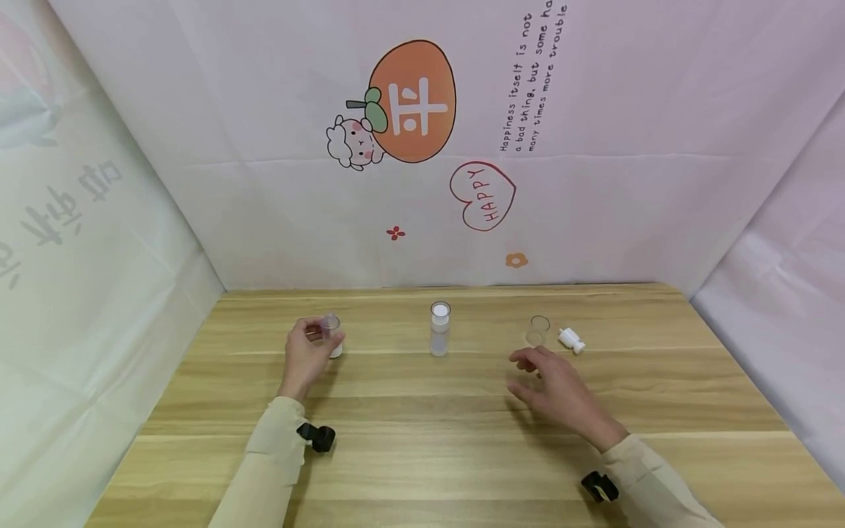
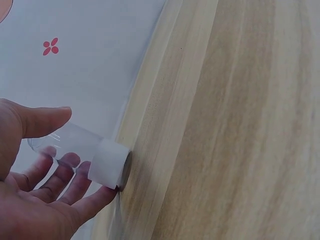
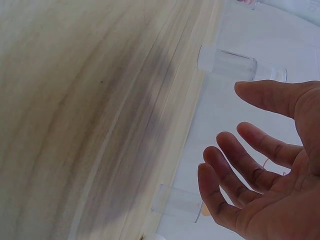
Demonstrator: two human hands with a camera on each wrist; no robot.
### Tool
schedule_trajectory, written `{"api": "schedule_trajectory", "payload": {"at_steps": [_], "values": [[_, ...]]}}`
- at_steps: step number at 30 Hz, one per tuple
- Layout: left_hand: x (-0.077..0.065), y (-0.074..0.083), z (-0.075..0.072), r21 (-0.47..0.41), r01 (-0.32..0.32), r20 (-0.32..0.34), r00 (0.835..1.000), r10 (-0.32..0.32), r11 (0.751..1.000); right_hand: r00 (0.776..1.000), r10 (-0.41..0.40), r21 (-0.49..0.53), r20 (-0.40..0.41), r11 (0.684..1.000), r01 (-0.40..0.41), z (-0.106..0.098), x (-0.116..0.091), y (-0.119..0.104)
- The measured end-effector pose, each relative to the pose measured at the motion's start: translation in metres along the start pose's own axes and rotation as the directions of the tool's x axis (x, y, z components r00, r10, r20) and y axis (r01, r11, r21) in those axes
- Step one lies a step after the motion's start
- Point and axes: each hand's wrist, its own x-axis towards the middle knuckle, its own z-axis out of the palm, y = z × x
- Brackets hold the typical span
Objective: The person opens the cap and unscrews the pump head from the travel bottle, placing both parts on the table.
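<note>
Over the wooden table (image 1: 409, 440), the right hand (image 1: 554, 383) hangs empty, fingers loosely spread; the left hand (image 1: 309, 359) grips a clear container (image 2: 102, 157) at left, which could tip if released unevenly. A low right-hand sweep could knock the nearby clear cup (image 1: 538, 332).

Flat wooden table top (image 1: 422, 440): pale yellow-brown, long darker grain streaks running left to right in head view. Items in a loose row toward the far edge. Left: clear cylindrical container with a white base (image 2: 107, 161), roughly upright, partly hidden; can't tell if its base touches the wood. Middle: clear see-through tube with a white section (image 1: 439, 328), standing upright, well apart from its neighbours. Right: short colourless transparent cylinder (image 1: 538, 331), upright. Just right of that: small white plastic-looking bottle-shaped piece (image 1: 571, 340), narrow at one end, lying on its side, not touching the cylinder. Soft dark shadow (image 3: 150, 115) across wood, right wrist view.
</note>
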Motion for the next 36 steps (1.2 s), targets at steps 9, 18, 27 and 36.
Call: {"api": "schedule_trajectory", "payload": {"at_steps": [9, 18, 27, 36], "values": [[0.0019, -0.0010, 0.0012, -0.028, 0.012, -0.022, 1.000, -0.012, 1.000, 1.000, 0.021, -0.004, 0.010, 1.000, -0.020, 0.0007, 0.0017, 0.0005], [0.0024, -0.0038, 0.0002, -0.041, 0.024, -0.027, 0.999, -0.026, 0.999, 1.000, 0.027, 0.012, 0.010, 1.000, -0.027, 0.0003, 0.0011, -0.0001], [0.0030, -0.0050, 0.0007, -0.052, 0.022, -0.034, 0.999, -0.024, 0.998, 0.999, 0.033, 0.017, 0.010, 0.999, -0.033, -0.0006, 0.0005, -0.0012], [0.0028, -0.0048, 0.0005, -0.049, 0.020, -0.036, 0.999, -0.021, 0.999, 1.000, 0.028, 0.021, 0.012, 0.999, -0.028, -0.0016, -0.0001, -0.0018]]}}
